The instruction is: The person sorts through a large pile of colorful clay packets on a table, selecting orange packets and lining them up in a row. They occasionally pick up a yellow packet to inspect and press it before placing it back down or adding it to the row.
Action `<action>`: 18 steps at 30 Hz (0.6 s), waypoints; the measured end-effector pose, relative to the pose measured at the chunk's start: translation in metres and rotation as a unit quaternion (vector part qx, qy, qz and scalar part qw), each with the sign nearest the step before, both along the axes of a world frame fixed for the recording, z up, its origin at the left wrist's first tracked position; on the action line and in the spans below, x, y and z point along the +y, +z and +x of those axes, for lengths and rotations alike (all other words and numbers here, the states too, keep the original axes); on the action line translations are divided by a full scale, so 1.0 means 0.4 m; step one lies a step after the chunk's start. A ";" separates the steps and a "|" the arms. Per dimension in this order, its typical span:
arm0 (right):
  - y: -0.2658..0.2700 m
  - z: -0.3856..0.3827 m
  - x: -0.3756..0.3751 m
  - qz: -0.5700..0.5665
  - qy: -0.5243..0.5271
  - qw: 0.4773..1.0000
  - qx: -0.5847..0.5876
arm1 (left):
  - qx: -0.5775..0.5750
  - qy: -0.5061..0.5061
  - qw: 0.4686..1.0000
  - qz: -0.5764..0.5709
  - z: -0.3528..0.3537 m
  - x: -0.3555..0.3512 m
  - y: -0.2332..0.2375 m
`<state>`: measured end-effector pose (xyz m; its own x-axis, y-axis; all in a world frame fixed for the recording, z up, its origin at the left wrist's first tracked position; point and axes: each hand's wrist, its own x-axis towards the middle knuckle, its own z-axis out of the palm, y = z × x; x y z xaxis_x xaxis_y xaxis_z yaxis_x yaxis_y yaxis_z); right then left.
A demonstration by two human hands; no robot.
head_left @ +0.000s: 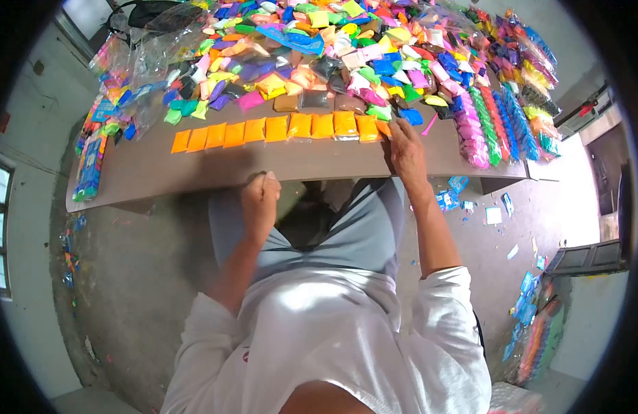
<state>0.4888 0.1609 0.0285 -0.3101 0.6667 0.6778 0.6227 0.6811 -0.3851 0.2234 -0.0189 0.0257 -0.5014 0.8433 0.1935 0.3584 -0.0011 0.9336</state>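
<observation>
A row of small orange packets (254, 130) lies side by side across the near part of the brown table (319, 160). At the row's right end, my right hand (407, 153) has its fingers closed on the last orange packet (383, 129), which sits tilted against its neighbour. My left hand (259, 196) is a fist just off the table's front edge, below the row and apart from it. Its curled fingers hide whatever may be inside.
A large heap of multicoloured packets (374, 65) covers the back of the table. Bagged strips of packets (471, 131) lie at the right, another bagged stack (91, 165) at the left corner. Blue and white scraps (493, 215) litter the floor.
</observation>
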 end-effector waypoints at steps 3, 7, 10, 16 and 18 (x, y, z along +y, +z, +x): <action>-0.001 0.016 0.002 -0.055 0.031 0.997 -0.045 | 0.079 0.025 0.997 -0.002 -0.044 0.017 0.017; 0.023 0.033 -0.027 -0.037 0.027 0.997 -0.065 | 0.080 0.049 0.995 0.024 -0.086 0.058 0.013; 0.016 0.029 -0.014 -0.078 0.040 0.994 -0.058 | 0.100 0.039 0.994 0.027 -0.103 0.084 0.025; 0.011 0.017 -0.004 -0.122 0.015 0.992 -0.016 | 0.164 0.050 0.985 0.019 -0.163 0.141 -0.003; 0.010 0.014 -0.006 -0.121 0.012 0.993 0.004 | 0.182 0.065 0.981 -0.015 -0.175 0.154 -0.023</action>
<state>0.4946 0.1584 0.0326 -0.3233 0.8026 0.5012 0.6037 0.5828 -0.5439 0.1535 0.0426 0.0166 -0.5072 0.7846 0.3567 0.6641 0.0919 0.7420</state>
